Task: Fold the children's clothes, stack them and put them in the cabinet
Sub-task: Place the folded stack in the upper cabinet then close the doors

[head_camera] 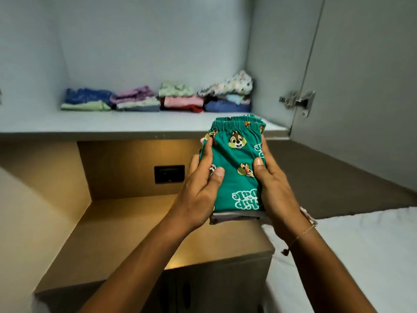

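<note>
I hold a small stack of folded children's clothes (234, 177) between both hands in front of the open cabinet. Its top piece is green with cartoon chipmunks and an elastic waistband; paler folded pieces show underneath. My left hand (200, 188) grips the stack's left side, thumb on top. My right hand (273, 184) grips the right side, thumb on top. The stack's far end hangs over the front edge of the white cabinet shelf (112, 125). Several piles of folded clothes (158, 98) lie in a row at the back of the shelf.
The cabinet door (365, 86) stands open on the right, its metal hinge (297, 101) beside the shelf. Below the shelf is a lit beige niche with a black wall socket (169, 173) and a counter (135, 233). A white bed (361, 256) lies at lower right.
</note>
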Available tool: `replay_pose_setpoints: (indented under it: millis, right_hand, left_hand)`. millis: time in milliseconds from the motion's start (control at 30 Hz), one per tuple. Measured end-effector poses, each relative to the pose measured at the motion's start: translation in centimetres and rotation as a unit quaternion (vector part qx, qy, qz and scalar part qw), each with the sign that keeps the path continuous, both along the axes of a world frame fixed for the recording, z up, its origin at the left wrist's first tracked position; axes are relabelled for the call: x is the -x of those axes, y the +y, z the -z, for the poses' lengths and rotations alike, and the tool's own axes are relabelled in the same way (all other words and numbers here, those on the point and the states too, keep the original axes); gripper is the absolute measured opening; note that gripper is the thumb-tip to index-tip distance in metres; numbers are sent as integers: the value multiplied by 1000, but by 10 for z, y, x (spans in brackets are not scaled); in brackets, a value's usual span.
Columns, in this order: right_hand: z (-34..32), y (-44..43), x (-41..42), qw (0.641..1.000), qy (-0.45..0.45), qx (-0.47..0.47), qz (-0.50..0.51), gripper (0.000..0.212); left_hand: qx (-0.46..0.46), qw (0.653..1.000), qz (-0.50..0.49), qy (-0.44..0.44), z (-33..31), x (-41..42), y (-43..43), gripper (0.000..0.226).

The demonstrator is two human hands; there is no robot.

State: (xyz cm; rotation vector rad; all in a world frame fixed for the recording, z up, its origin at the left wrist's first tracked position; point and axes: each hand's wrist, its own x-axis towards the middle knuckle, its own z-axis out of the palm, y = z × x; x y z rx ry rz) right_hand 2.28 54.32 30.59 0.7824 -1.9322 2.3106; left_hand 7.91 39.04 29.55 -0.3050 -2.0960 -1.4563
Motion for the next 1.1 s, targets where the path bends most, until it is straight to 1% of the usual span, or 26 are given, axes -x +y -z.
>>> replay_pose_setpoints:
  millis: [133, 200, 267, 333, 400, 500, 600, 667, 733, 800, 833, 867, 900, 933, 967, 1000, 1033, 1067, 1100]
  right_hand:
    - [-51, 1, 34, 995, 64, -44, 56, 47]
    - [-77, -2, 58, 993, 73, -53, 72, 48]
    - [-99, -6, 84, 994, 62, -48, 71, 48]
    - [-120, -11, 111, 994, 54, -65, 70, 49]
    - [-137, -16, 139, 992, 28, -92, 80, 50]
    - [-151, -27, 182, 992, -19, -103, 73, 47]
    - [-152, -38, 225, 978, -21, -170, 117, 37]
    - [-152, -44, 253, 954, -9, -247, 168, 34]
    - [-151, -48, 273, 911, 1, -352, 215, 37]
    - [-151, -52, 283, 865, 3, -433, 255, 41]
    - [-151, -55, 285, 841, 17, -458, 286, 42]
    - [-151, -58, 287, 819, 49, -471, 324, 42]
    - [-152, -61, 286, 803, 96, -470, 355, 40]
    - [-150, -65, 285, 796, 147, -458, 368, 38]
    - [-147, -68, 283, 797, 189, -446, 362, 38]
    - [-143, -71, 280, 798, 218, -452, 334, 41]
    - [-138, -72, 277, 791, 233, -488, 287, 43]
    - [-132, -72, 276, 769, 242, -542, 238, 45]
    - [-125, -69, 276, 741, 246, -592, 200, 46]
  left_hand:
    - [41, 999, -16, 7, -50, 42, 0, 60]
    - [60, 998, -17, 10, -75, 70, -3, 59]
    - [93, 995, -31, 11, -96, 98, -8, 58]
    - [120, 992, -42, -11, -116, 127, -14, 59]
    - [135, 988, -52, -54, -132, 158, -21, 57]
    - [141, 983, -41, -114, -147, 201, -31, 43]
    - [156, 975, -36, -152, -149, 238, -39, 30]
    - [169, 970, -33, -173, -144, 261, -45, 26]
    - [173, 966, -37, -189, -139, 280, -49, 22]
    - [162, 965, -38, -205, -133, 295, -53, 19]
    - [153, 966, -31, -207, -131, 300, -55, 16]
    - [157, 966, -27, -202, -130, 300, -57, 16]
    - [163, 967, -24, -193, -131, 299, -60, 18]
    - [197, 962, -41, -182, -131, 297, -64, 21]
    - [261, 948, -82, -161, -131, 295, -72, 30]
    - [340, 920, -134, -143, -131, 290, -81, 41]
    - [402, 890, -173, -131, -131, 284, -91, 48]
    - [436, 869, -185, -141, -129, 279, -102, 53]
    - [453, 858, -181, -163, -126, 275, -112, 57]
